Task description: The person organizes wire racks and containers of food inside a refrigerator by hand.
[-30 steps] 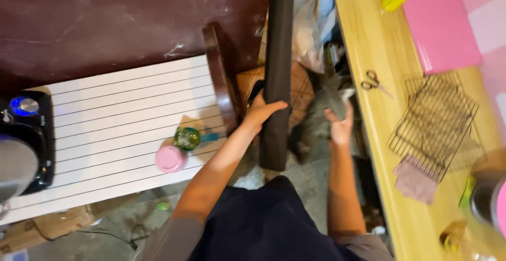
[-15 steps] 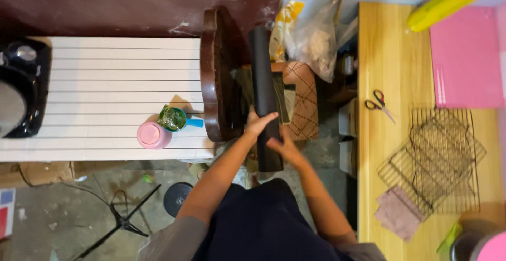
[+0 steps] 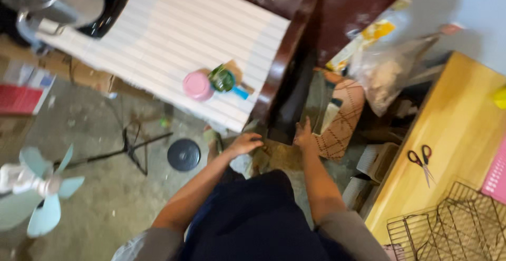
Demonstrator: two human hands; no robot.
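The roll [image 3: 289,110], a long dark tube, stands nearly upright in the gap between the white slatted top [image 3: 158,39] and the yellow table [image 3: 443,155], leaning against the dark wooden board [image 3: 287,60] at the slatted top's edge; its lower end is low, near the floor, just in front of the person's knees. Both hands meet at that lower end, probably to steady it where it rests. The left hand [image 3: 243,144] curls at the roll's bottom corner, fingers bent toward it, though motion blur hides whether they truly clasp it. The right hand [image 3: 304,134] lies flat, fingers spread, against the roll's right side and next to a patterned bag [image 3: 342,124], pressing rather than gripping, as if to keep the tube from tipping that way. On the slatted top, near its edge, sit a pink lid [image 3: 197,85] and a green tape roll [image 3: 222,79], touching each other. A clear plastic bag [image 3: 387,74] lies behind the patterned one. On the table, scissors [image 3: 421,161] lie near a wire rack [image 3: 448,224]. A pale fan [image 3: 37,187] and a black disc [image 3: 184,154] are on the floor to the left.
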